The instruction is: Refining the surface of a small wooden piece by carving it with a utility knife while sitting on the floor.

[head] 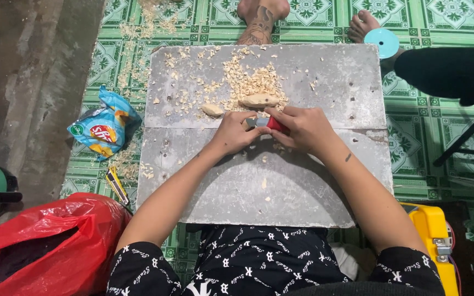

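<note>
Both hands meet mid-board on the grey slab (314,82). Right hand (303,129) closed around a red-handled knife (275,124); blade points left into the left hand (236,133), whose fingers curl closed near the blade. Can't tell what the left hand grips, if anything. Two pale wood pieces lie just far of the hands: bigger one (259,100), smaller (213,110) to its left. Chip pile (248,79) beyond them. Snack bag (104,125) on the floor left, red bag (56,241) near left, yellow case (432,230) near right.
</note>
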